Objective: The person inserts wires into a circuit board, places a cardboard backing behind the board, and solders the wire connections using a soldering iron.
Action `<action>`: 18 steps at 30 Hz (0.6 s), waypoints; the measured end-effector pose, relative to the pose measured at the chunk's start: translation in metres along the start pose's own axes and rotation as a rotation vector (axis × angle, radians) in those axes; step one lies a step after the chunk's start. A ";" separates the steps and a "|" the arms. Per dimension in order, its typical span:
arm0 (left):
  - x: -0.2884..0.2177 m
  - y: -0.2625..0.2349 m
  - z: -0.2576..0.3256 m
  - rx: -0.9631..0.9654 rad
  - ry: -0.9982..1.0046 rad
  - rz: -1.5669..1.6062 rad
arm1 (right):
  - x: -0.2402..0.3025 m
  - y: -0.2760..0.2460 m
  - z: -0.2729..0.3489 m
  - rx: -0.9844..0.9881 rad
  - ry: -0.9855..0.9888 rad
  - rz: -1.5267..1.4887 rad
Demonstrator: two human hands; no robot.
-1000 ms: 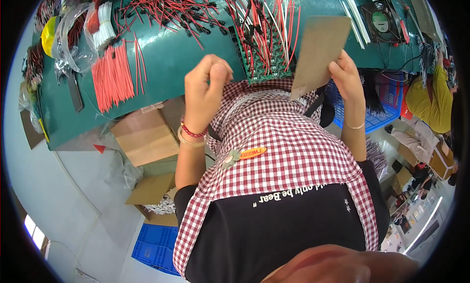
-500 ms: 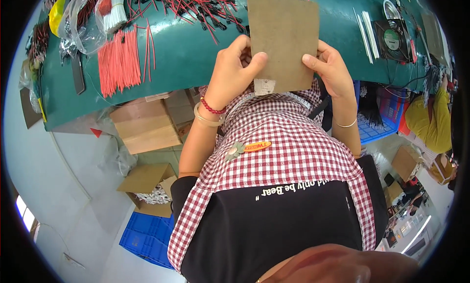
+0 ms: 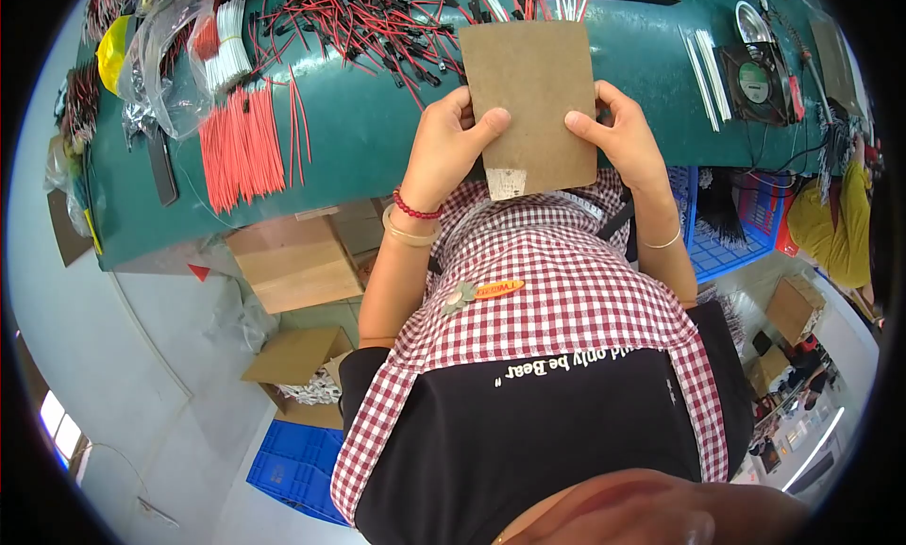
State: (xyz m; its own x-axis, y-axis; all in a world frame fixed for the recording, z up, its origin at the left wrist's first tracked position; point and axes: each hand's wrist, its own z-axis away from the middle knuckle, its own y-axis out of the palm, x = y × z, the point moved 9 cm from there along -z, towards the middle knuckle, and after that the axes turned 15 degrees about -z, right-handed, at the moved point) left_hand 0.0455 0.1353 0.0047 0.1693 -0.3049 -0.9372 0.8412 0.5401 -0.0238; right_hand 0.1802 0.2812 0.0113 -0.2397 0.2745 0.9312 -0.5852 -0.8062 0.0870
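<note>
The brown board (image 3: 533,92) was between the two hands, over the near edge of the green counter (image 3: 651,54). Its long side ran away from the checked apron (image 3: 566,290), with only a small tilt. The left hand (image 3: 461,130) pinched the board's left edge, and the right hand (image 3: 615,130) pinched its right edge. Both thumbs lay on the face that showed, a bit nearer the board's apron end. The other fingers were mostly hidden behind it. Neither hand was nearer; both touched the board. A pale patch (image 3: 507,184) was on its near left corner.

Red and white wires (image 3: 571,0) poked out past the board's far edge. I could not tell if the board touched them. Left of the board were straight red wires (image 3: 243,153). Right of it were white sticks (image 3: 713,73) and a black fan (image 3: 756,81).
</note>
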 end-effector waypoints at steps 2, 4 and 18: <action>0.006 -0.003 -0.003 -0.029 -0.010 -0.068 | 0.000 -0.001 -0.001 -0.013 -0.031 0.081; 0.008 -0.006 -0.004 -0.056 -0.020 -0.137 | 0.000 -0.002 -0.003 -0.033 -0.081 0.042; -0.032 -0.011 0.009 -0.327 -0.036 -0.876 | 0.012 -0.001 0.006 -0.238 -0.157 0.443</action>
State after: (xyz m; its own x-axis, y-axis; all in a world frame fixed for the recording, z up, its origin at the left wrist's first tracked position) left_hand 0.0357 0.1316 0.0379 -0.4363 -0.7291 -0.5273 0.4911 0.2981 -0.8185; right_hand 0.1825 0.2819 0.0245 -0.3958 -0.1627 0.9038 -0.6179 -0.6809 -0.3932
